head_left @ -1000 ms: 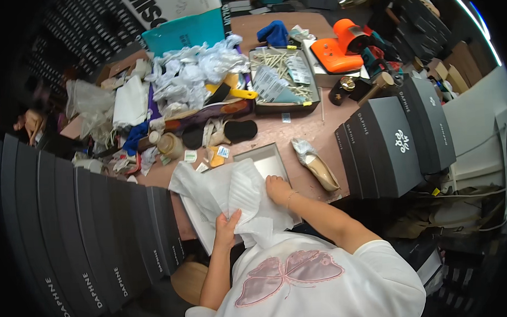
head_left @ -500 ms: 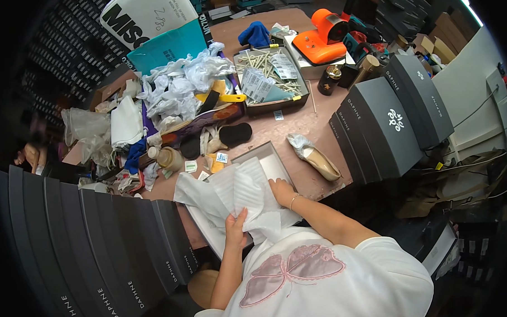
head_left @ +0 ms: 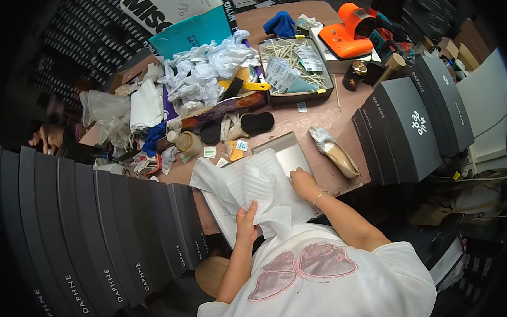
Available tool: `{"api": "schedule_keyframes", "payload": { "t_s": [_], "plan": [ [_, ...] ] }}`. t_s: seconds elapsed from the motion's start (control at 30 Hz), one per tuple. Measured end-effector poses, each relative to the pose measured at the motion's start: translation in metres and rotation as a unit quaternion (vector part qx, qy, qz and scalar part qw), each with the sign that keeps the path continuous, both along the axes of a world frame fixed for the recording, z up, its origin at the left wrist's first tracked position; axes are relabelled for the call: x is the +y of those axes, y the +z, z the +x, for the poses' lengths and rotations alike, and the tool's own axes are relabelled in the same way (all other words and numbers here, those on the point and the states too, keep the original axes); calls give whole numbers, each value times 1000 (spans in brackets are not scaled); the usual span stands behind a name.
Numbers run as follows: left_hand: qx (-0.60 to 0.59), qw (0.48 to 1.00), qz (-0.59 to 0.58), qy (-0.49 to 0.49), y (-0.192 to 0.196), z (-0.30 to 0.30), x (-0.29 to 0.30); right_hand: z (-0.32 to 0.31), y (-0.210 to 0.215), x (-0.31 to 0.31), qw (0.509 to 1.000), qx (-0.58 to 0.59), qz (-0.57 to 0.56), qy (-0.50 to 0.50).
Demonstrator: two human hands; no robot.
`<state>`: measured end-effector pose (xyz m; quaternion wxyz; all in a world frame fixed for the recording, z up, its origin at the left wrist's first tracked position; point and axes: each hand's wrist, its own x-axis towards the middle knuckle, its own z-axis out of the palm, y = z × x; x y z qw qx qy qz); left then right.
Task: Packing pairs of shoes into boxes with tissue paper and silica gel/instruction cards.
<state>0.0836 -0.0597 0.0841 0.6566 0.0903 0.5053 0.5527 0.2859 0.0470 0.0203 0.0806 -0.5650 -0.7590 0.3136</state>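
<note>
A thin white wrapping sheet (head_left: 254,178) lies crumpled over an open, pale-lined shoe box (head_left: 289,150) in front of me. My left hand (head_left: 247,221) pinches the sheet's near side between thumb and fingers. At the box's right side, my right hand (head_left: 304,184) has its fingers curled at the sheet's edge; the fingertips are partly hidden. What lies beneath the sheet cannot be seen. A beige, glossy shoe (head_left: 336,153) rests on the table right of the box, white tissue covering its far end.
Dark shoe boxes are stacked at left (head_left: 116,230) and right (head_left: 395,131). Crumpled white tissue (head_left: 206,71) piles up at the back left. Beside it stands a tray of thin sticks and labels (head_left: 295,65). Further right are an orange device (head_left: 347,35) and a dark jar (head_left: 354,75).
The whole view has shifted, so the table and boxes appear further right and slightly lower on the left. Both hands stay at the sheet, whose near folds have changed slightly.
</note>
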Motion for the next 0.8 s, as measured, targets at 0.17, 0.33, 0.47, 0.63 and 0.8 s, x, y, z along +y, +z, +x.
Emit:
{"api": "schedule_keyframes", "payload": {
  "t_s": [0.17,0.33,0.47,0.63,0.8],
  "plan": [
    [8,999,39,5,-9,33,16,47,97,6,967,218,112,-62],
    [123,989,82,-16,-14,68,33,43,106,-24,776,474,-406,-95],
    [33,998,50,-13,4,51,34,45,120,-23,910,339,-229,-66],
    [64,995,68,-31,11,74,41,97,136,-7,784,485,-358,-148],
    [76,988,134,-32,4,97,54,62,116,-31,948,282,-138,48]
  ]
}}
